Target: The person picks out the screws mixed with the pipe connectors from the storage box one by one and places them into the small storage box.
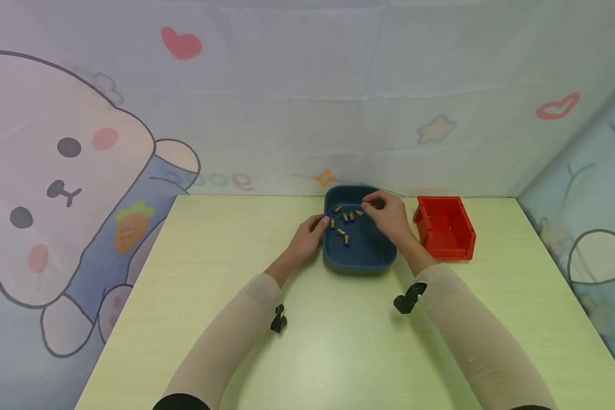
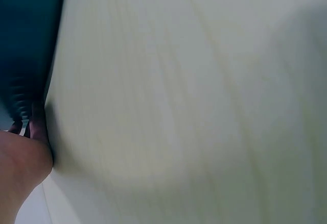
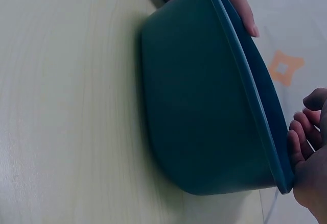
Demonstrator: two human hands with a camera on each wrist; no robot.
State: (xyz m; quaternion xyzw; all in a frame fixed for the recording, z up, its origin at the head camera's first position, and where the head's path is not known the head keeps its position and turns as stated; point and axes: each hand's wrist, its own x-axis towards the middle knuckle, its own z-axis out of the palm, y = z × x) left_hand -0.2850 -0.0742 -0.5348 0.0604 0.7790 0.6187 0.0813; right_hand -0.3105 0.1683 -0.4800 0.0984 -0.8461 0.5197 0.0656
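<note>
A dark blue-green plastic tub [image 1: 360, 250] stands near the table's back edge, with several small brass fittings with blue ends [image 1: 346, 216] scattered in its left half. My left hand [image 1: 306, 239] grips the tub's left wall, thumb over the rim and fingers outside; the left wrist view catches these fingers [image 2: 37, 124] against the wall. Over the tub's right rim reaches my right hand [image 1: 388, 216], its bent fingertips above the inside near the fittings. In the right wrist view its fingers [image 3: 301, 132] curl beside the rim, and I cannot tell whether they pinch something small.
Just right of the tub, a red open-front bin [image 1: 451, 250] holds a few small metal pieces [image 1: 449, 231]. Behind the pale wooden table [image 1: 225, 245] hangs a printed cloth [image 1: 307, 114]. Each forearm carries a black wrist camera [image 1: 409, 299].
</note>
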